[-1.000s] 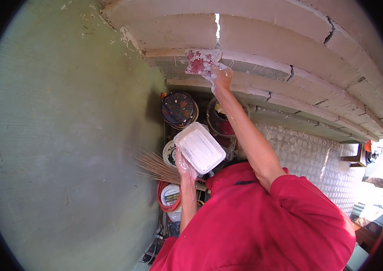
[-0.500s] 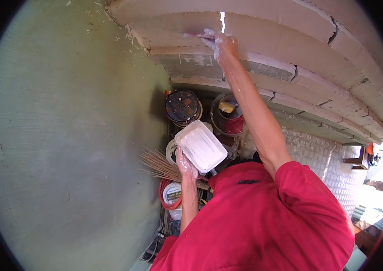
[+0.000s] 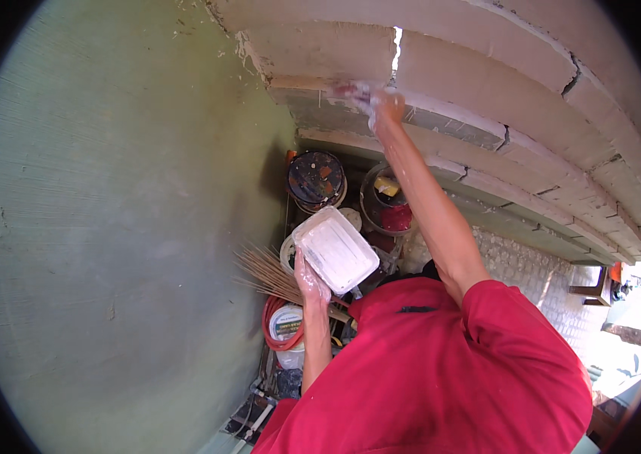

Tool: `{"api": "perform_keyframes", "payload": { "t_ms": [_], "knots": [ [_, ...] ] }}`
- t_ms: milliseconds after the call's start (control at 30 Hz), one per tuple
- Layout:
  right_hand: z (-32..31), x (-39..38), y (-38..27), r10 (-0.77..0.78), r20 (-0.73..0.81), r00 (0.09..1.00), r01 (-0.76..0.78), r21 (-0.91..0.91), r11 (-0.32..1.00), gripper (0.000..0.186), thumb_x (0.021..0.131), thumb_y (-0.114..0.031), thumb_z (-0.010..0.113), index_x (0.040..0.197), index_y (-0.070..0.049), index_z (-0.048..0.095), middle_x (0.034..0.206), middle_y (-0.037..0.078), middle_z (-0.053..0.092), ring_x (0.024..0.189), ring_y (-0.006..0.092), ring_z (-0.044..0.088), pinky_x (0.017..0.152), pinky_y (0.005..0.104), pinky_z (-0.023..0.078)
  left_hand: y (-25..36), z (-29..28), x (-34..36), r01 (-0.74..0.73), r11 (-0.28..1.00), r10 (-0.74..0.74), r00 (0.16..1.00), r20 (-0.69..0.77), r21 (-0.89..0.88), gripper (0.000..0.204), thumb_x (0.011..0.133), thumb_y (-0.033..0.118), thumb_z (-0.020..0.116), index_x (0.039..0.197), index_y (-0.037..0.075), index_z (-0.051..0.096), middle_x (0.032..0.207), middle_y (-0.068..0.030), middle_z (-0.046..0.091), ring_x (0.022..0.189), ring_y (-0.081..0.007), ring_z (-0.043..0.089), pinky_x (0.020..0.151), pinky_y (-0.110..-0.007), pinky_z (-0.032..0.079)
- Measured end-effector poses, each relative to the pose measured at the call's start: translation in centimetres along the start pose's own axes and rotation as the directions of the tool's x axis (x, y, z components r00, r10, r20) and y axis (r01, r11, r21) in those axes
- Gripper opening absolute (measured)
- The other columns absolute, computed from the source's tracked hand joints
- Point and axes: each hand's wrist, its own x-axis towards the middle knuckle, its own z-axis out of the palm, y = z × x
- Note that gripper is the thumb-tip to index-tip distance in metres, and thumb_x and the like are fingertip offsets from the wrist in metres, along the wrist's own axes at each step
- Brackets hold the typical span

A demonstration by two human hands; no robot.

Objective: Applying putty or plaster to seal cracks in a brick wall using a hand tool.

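My left hand (image 3: 310, 281) grips the near-left edge of a shallow white rectangular plastic tub (image 3: 338, 248), its inside smeared with whitish paste. High ahead, my right hand (image 3: 385, 107), coated in white paste, is closed around a thin reddish tool (image 3: 349, 91). Motion blurs that tool, so its exact kind does not show. It lies at the lower edge of a pale panel (image 3: 320, 51), by a grey strip (image 3: 328, 112). A bright gap (image 3: 397, 49) opens between two panels just above this hand.
A green plastered wall (image 3: 124, 227) fills the left. Below are a dark-lidded bucket (image 3: 314, 178), a bucket (image 3: 370, 200) holding a yellow sponge-like block (image 3: 387, 186) and red item, a stick broom (image 3: 267, 274) and a red hose (image 3: 272, 333). Cracked panels (image 3: 487, 68) curve away right.
My right hand and the tool have moved down from the pale panel's face to its lower edge. The view has shifted slightly; my left hand still holds the tub in about the same place.
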Motion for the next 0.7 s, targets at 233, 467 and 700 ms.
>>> {"api": "perform_keyframes", "payload": {
  "t_ms": [233, 467, 700],
  "knots": [
    [5.2, -1.4, -5.7, -0.276, 0.270, 0.923, 0.300, -0.053, 0.952, 0.011, 0.085, -0.001, 0.061, 0.093, 0.006, 0.063, 0.092, 0.015, 0.067, 0.080, 0.0217, 0.067, 0.073, 0.0311, 0.057, -0.2, -0.2, 0.1, 0.017, 1.000, -0.017, 1.000, -0.006, -0.017, 0.050, 0.099, 0.037, 0.041, 0.138, 0.005, 0.042, 0.139, -0.0105, 0.049, 0.125, -0.0257, 0.049, 0.107, -0.038, 0.037],
    [2.1, -1.1, 0.6, -0.319, 0.162, 0.934, 0.345, -0.172, 0.923, 0.005, 0.078, -0.001, 0.068, 0.079, 0.003, 0.066, 0.070, 0.003, 0.064, 0.061, 0.0076, 0.054, 0.050, 0.0260, 0.042, -1.1, -1.9, 0.9, 0.033, 0.998, -0.033, 0.999, 0.008, -0.051, 0.050, 0.099, 0.037, 0.042, 0.138, 0.006, 0.042, 0.138, -0.0101, 0.049, 0.125, -0.0253, 0.049, 0.107, -0.039, 0.037],
    [4.3, 6.9, 0.9, -0.801, 0.105, 0.589, 0.740, -0.468, 0.483, 0.014, 0.068, -0.009, 0.068, 0.073, 0.003, 0.062, 0.065, 0.018, 0.063, 0.060, 0.0278, 0.062, 0.058, 0.0379, 0.046, -0.9, 0.8, 1.0, 0.072, 0.997, -0.072, 0.997, 0.026, -0.019, 0.051, 0.099, 0.037, 0.042, 0.137, 0.003, 0.041, 0.138, -0.0107, 0.049, 0.125, -0.0257, 0.049, 0.106, -0.039, 0.038]
  ]
}}
